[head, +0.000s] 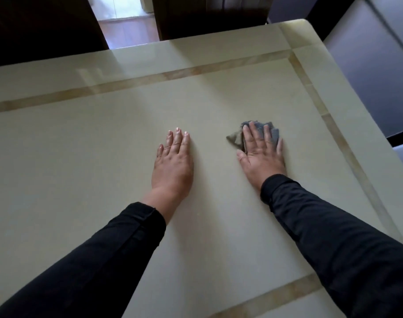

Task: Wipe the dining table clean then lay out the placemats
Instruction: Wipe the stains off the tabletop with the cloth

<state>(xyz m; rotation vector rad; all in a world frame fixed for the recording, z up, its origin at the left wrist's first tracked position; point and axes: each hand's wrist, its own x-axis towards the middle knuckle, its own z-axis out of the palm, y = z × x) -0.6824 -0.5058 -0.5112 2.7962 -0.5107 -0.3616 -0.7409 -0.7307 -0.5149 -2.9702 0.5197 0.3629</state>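
Here, I am looking down over a pale cream table (85,161) that fills most of the frame, glossy, with a tan inlaid band running round it like a border. Both my arms reach in from the bottom edge, in black sleeves (99,260).

Left of centre, my left hand (173,161) lies flat on the table, palm down. The fingers are straight and held close together, pointing toward the top of the frame; it holds nothing.

Right of centre, my right hand (262,154) lies flat too, palm down on a cloth (274,131). The fingers are straight and slightly spread, pressing the cloth to the table, not curled round it. The cloth is blue-grey, bunched under the palm, and shows past my fingertips. A brownish corner of it sticks out on the left, beside my thumb. The cloth sits in the middle right of the frame, inside the tan band and well apart from my left hand. The hand looks a little blurred.

Along the top of the frame, beyond the table's far edge, stands dark wooden furniture (42,21), with a strip of reddish floor (127,28) lit between two dark pieces. At the upper right, past the table's rounded corner, are smooth greyish-purple surfaces (365,65); I cannot tell what they are.
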